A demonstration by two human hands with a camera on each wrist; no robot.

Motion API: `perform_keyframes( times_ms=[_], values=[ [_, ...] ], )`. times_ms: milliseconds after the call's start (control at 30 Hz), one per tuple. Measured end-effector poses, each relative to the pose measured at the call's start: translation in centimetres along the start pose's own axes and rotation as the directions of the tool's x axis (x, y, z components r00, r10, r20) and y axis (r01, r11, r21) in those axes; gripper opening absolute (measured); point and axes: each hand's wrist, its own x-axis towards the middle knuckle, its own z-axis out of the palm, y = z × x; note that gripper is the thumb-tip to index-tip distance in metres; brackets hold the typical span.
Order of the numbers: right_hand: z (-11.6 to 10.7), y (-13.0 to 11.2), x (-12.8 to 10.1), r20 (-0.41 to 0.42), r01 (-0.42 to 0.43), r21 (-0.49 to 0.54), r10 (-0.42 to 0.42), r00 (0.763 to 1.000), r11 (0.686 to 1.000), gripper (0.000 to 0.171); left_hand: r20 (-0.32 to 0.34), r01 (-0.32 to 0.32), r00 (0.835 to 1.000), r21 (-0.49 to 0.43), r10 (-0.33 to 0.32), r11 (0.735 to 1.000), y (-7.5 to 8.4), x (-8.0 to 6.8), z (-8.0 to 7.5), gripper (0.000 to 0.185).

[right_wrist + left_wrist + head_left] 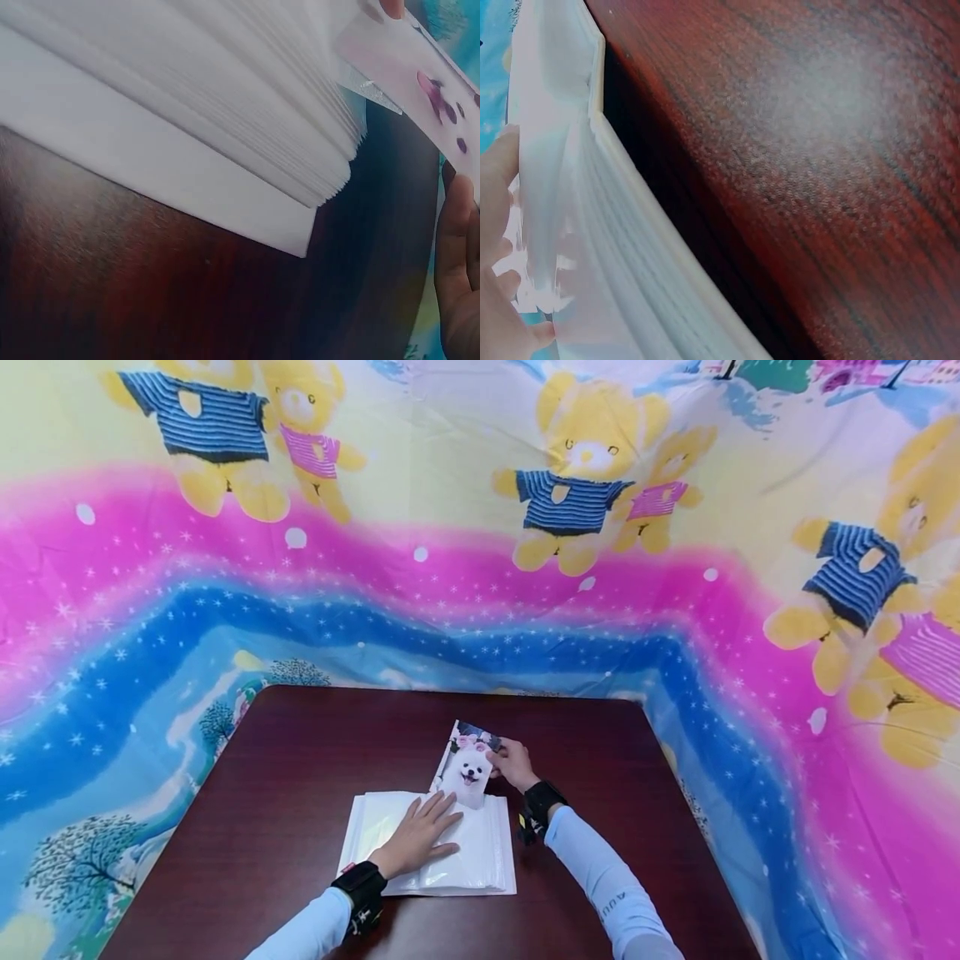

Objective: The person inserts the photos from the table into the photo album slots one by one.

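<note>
A white photo album (480, 860) lies open on the dark wooden table (285, 777); its stacked plastic pages show in the left wrist view (622, 247) and the right wrist view (225, 97). My left hand (416, 835) rests flat on the album page with fingers spread. My right hand (513, 762) pinches a photo of a white dog (467, 770) at its right edge, and the photo's lower end sits in the top of the page's pocket. The photo (420, 75) also appears in the right wrist view, with my right hand's fingers (457, 277) beside it.
The table is bare wood around the album. A colourful sheet with teddy bears (570, 485) hangs behind and at both sides of the table. Both arms wear light blue sleeves and black wrist straps (542, 800).
</note>
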Motion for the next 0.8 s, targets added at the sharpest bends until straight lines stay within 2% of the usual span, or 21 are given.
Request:
perform_keyframes(
  times_ms=[133,233,367,467,567,800],
  values=[
    [0.2,-0.5,0.4,0.06,0.039,-0.075,-0.035,0.998,0.996,0.02,-0.023,0.003,1.0,0.004,-0.003,1.0,-0.2,-0.2,0.3,0.052],
    [0.2,-0.9,0.6,0.095,0.069,-0.125,-0.057,0.994,0.99,0.033,-0.059,-0.014,0.998,0.018,0.015,1.0,-0.3,-0.3,0.8,0.051],
    [0.2,-1.4,0.9,0.146,0.142,-0.2,-0.113,0.983,0.97,0.051,-0.123,-0.048,0.991,0.047,0.054,0.998,-0.4,-0.5,1.6,0.047],
    [0.1,-1.7,1.1,0.198,0.192,-0.232,-0.147,0.969,0.954,0.053,-0.149,-0.055,0.987,0.053,0.063,0.997,-0.3,-0.6,1.9,0.046],
    [0.0,-1.9,1.3,0.219,0.207,-0.222,-0.158,0.963,0.953,0.051,-0.158,-0.05,0.986,0.04,0.056,0.998,-0.2,-0.7,1.9,0.047],
    [0.2,-2.0,2.0,0.198,0.162,-0.15,-0.131,0.971,0.975,0.052,-0.164,-0.05,0.985,-0.004,0.049,0.999,-0.1,-0.9,1.6,0.05]
  ],
)
